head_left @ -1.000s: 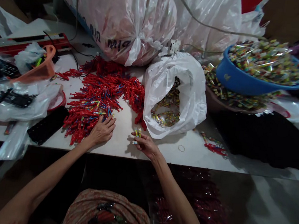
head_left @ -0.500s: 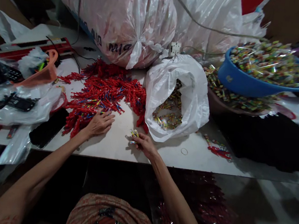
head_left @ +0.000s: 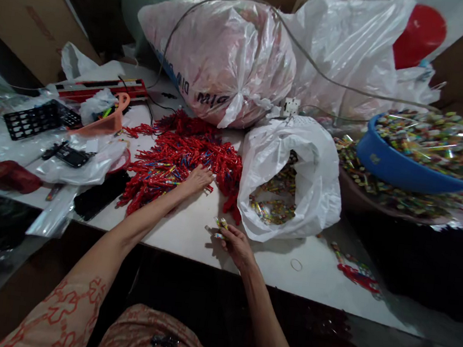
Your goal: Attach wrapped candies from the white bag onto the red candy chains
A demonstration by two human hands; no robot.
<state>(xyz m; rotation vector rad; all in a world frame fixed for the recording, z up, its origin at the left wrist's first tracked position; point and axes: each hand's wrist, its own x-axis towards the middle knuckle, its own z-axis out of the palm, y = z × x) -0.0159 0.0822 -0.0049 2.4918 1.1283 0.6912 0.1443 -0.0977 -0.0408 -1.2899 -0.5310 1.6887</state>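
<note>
My left hand [head_left: 199,181] reaches over the right edge of a heap of thin red plastic pieces [head_left: 184,148], fingers stretched out and touching the pieces there. Yellow and blue bits show among the red. Low over the white table, my right hand [head_left: 238,246] pinches several short, shiny, multicoloured sticks [head_left: 221,227] that poke out to the left of its fingertips. Their exact kind is too small to make out. Just behind that hand, a white plastic bag [head_left: 316,206] lies with its mouth open, and similar small pieces [head_left: 271,208] show inside.
A blue basin [head_left: 401,167] heaped with small colourful pieces stands at the right. Large stuffed bags [head_left: 229,55] line the back, a cable [head_left: 336,80] across them. An orange basket [head_left: 108,124], black phone [head_left: 71,155] and plastic sheets lie left. A thin ring [head_left: 296,265] lies near the front edge.
My left hand has moved right and farther away across the red heap. My right hand still holds the sticks in about the same place on the table. The camera view has shifted and tilted.
</note>
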